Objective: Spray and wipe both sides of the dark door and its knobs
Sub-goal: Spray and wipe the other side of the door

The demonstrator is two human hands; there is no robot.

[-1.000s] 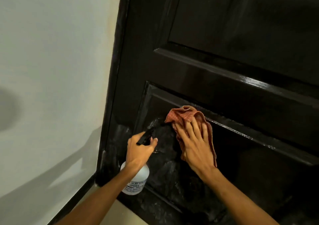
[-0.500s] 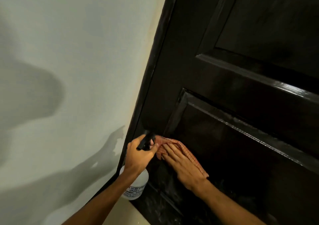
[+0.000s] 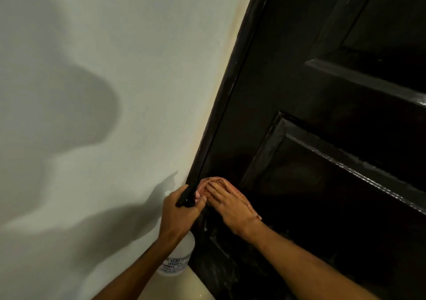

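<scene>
The door (image 3: 322, 127) is located to the right of the wall (image 3: 92, 92). The cloth (image 3: 215, 183) is laid flat against the door, near its left edge and just left of the lower panel (image 3: 334, 207). The right hand (image 3: 232, 207) is pressed flat on the cloth. The left hand (image 3: 177, 214) is positioned just left of the cloth, at the door edge. The bottle (image 3: 178, 260) is gripped by the left hand and extends below it, in front of the wall. The floor (image 3: 184, 288) is located below the bottle.
</scene>
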